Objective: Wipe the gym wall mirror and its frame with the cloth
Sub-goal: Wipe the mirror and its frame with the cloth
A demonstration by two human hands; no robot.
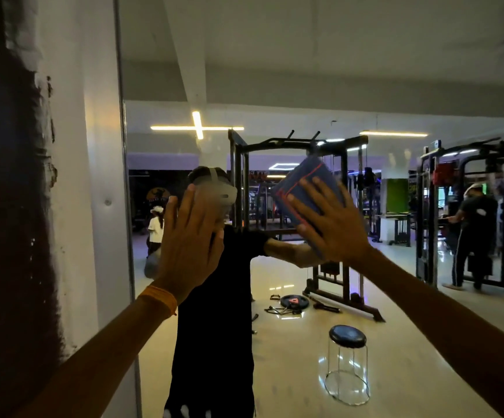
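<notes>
The wall mirror (305,95) fills most of the view, and its thin metal frame edge (125,191) runs down the left side. My right hand (332,224) presses a folded blue cloth (305,182) with red stripes flat against the glass, fingers spread over it. My left hand (192,236) lies flat on the glass left of the cloth, fingers apart, holding nothing. An orange band circles the left wrist. My own reflection in dark clothes shows between the two arms.
A white wall (72,176) with dark peeling patches stands left of the frame. The mirror reflects a black power rack (290,164), a round stool (348,336), a weight plate on the floor and people standing farther back.
</notes>
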